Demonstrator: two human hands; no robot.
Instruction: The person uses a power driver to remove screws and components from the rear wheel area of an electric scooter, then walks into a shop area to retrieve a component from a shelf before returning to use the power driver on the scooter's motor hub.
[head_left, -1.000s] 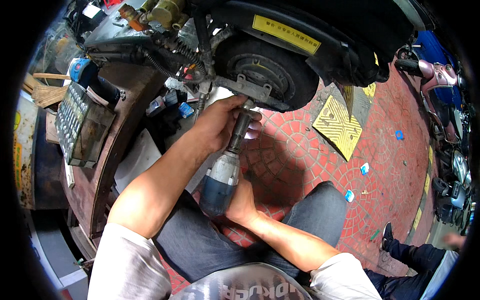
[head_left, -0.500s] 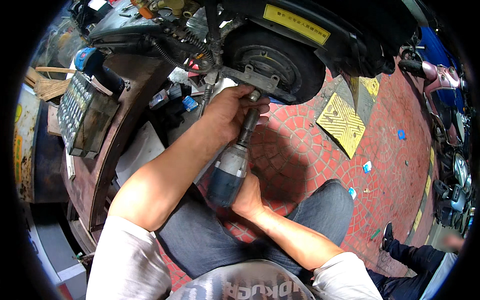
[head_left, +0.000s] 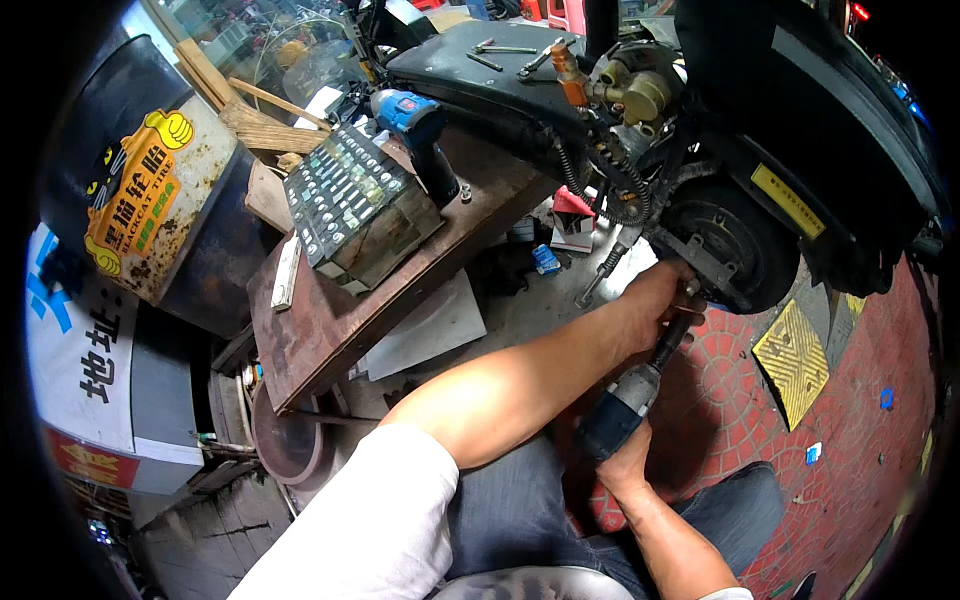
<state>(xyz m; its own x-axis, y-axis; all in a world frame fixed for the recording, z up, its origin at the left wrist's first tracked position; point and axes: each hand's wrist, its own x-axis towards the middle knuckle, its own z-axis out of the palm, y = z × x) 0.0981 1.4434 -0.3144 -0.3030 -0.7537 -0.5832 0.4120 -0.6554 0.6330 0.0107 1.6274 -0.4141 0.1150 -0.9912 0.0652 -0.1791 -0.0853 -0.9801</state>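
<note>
My right hand point(head_left: 627, 462) is wrapped round the grip of a black and silver impact wrench point(head_left: 614, 412). The tool slants up and away, its long dark socket point(head_left: 670, 340) pointing at the wheel's axle. My left hand point(head_left: 655, 298) is closed at the axle end, fingertips round a small shiny metal part point(head_left: 692, 287), perhaps a nut; its fingers are partly hidden. Just beyond is the black wheel point(head_left: 735, 235) of a scooter, with a metal bracket point(head_left: 705, 262) across it. A coil-spring shock point(head_left: 605, 265) stands left of my left hand.
To the left, a wooden bench point(head_left: 345, 325) bears a grey case of sockets and bits point(head_left: 355, 215) and a blue cordless driver point(head_left: 410, 120). Tools point(head_left: 500, 50) lie on the scooter's deck. A yellow ramp point(head_left: 792, 365) is on the red paving. A bucket point(head_left: 285, 435) stands under the bench.
The view has swung left, so the bench, drum and sign show more and the scooter sits further right. Both hands keep their places at the axle and on the wrench.
</note>
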